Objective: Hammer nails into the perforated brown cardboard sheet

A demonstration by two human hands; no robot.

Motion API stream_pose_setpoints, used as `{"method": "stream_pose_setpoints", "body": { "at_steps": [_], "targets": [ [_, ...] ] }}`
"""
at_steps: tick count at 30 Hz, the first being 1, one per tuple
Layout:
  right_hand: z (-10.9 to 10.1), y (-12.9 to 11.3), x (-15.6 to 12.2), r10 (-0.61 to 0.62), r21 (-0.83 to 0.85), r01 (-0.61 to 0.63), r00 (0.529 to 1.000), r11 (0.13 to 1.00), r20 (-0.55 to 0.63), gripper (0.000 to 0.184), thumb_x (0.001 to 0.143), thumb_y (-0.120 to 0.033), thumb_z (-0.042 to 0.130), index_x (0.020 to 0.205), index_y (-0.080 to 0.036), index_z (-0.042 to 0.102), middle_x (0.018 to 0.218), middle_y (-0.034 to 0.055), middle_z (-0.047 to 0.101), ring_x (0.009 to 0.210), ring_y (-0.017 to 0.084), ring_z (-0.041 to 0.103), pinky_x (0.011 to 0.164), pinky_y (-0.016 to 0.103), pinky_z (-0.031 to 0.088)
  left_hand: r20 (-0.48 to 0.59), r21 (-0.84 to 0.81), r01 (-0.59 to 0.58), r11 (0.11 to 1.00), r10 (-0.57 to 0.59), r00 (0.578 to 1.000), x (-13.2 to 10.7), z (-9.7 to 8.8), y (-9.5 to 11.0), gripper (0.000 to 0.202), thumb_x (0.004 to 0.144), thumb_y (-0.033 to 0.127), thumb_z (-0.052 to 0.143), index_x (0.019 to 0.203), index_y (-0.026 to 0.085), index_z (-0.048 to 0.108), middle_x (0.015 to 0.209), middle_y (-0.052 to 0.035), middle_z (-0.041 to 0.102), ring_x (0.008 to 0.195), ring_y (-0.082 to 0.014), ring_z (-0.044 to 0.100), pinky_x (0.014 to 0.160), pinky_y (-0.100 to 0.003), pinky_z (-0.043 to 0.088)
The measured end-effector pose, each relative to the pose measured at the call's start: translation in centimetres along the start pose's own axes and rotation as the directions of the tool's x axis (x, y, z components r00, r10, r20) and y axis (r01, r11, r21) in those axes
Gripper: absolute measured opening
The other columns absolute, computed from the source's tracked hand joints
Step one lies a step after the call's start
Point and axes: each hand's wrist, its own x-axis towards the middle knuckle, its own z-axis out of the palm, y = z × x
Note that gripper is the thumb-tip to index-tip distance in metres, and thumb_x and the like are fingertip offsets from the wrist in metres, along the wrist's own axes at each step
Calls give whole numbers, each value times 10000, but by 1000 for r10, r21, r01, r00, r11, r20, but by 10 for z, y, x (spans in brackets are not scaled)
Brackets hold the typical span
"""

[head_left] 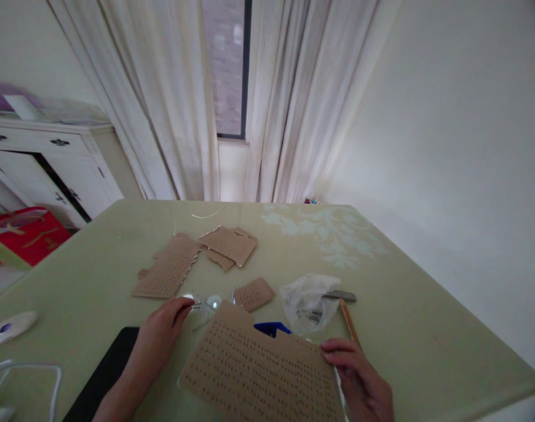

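Observation:
My right hand (359, 375) grips the right edge of a large brown cardboard piece (267, 375) with rows of small dark holes or marks. It is tilted towards me, and its lower part runs out of view. My left hand (162, 328) has thumb and fingers pinched together beside several thin metal pins (199, 303), which look like nails or screws; what sits between the fingertips is too small to make out. A smaller marked cardboard piece (254, 294) lies just beyond the held one. Behind the held piece's top edge shows a blue object (271, 329), mostly hidden.
Farther back lie more marked cardboard pieces (168, 266) with ragged edges. Right of centre are a clear plastic bag (309, 302) with metal bits, a grey flat tool (342, 295) and a wooden handle (348, 319). A black flat object (104, 375) and white cable (34, 366) are left.

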Motion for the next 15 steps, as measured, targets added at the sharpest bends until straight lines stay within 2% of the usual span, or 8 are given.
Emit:
{"method": "stream_pose_setpoints", "body": {
  "at_steps": [5, 10, 13, 15],
  "targets": [
    [-1, 13, -5, 85, 16, -85, 996, 996, -5, 182, 1032, -305, 666, 1084, -275, 837, 1095, 118, 800, 1012, 276, 796, 854, 326, 687, -10, 44, -5, 999, 5, 1000, -5, 3, 1, 385, 952, 416, 462, 1011, 243, 801, 1081, -89, 853, 997, -298, 805, 904, -363, 600],
    [-2, 12, -7, 188, 5, -188, 982, 982, -26, 229, 1029, -363, 647, 1009, -281, 860, 1049, 118, 807, 991, 299, 788, 862, 365, 680, -14, 40, -45, 998, 46, 999, -7, 0, 2, 378, 989, 426, 490, 1078, 241, 807, 1158, -109, 835, 1080, -320, 775, 961, -368, 574],
    [-1, 14, -6, 206, 37, -204, 977, 978, -60, 171, 999, -348, 703, 955, -276, 852, 1004, 107, 796, 942, 280, 789, 818, 331, 683, -25, -68, 2, 998, -3, 1000, -11, -2, 15, 390, 983, 500, 549, 1087, 231, 811, 1138, -110, 838, 1048, -321, 771, 931, -368, 588],
    [0, 14, -5, 234, 62, -230, 969, 971, -75, 126, 975, -334, 745, 934, -268, 845, 995, 103, 786, 923, 269, 787, 794, 311, 681, 29, -226, 59, 972, -54, 998, -18, 0, 32, 438, 1002, 555, 551, 1102, 219, 814, 1124, -110, 842, 995, -300, 783, 883, -356, 608]
  ]
}}
